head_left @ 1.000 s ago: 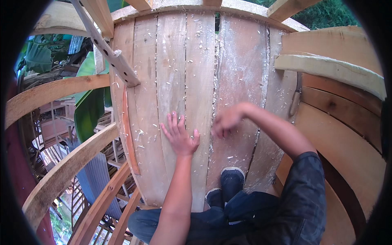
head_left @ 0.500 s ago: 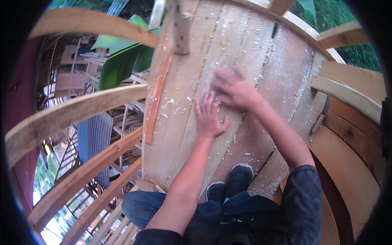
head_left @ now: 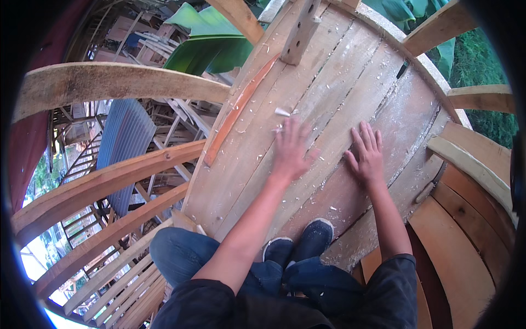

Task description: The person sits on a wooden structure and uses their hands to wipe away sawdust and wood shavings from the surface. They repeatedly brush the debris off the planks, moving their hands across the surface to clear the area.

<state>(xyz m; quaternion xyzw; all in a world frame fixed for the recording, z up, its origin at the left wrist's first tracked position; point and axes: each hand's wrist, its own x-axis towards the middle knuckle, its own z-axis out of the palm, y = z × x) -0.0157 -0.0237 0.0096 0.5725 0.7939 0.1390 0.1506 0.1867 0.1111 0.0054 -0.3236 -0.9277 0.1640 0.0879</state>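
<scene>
My left hand (head_left: 293, 151) is over the plank floor (head_left: 241, 159), fingers spread and somewhat blurred, with wood shavings (head_left: 282, 112) just beyond its fingertips. Flat against the planks to the right rests my right hand (head_left: 367, 154), its fingers stretched out and nothing in it. White dust and small wood chips are scattered over the boards around both hands. Whether the left hand touches the wood, the blur does not let me tell.
A reddish wooden strip (head_left: 241, 112) lies along the floor's left side. An upright post with holes (head_left: 300, 34) stands at the far end. Curved wooden ribs (head_left: 120, 82) flank both sides. A corrugated sheet (head_left: 126, 148) and banana leaf (head_left: 211, 49) show outside.
My hands were close together at mid-floor; the right has moved right and lies flat, while the left has shifted slightly right. The view has turned, too.
</scene>
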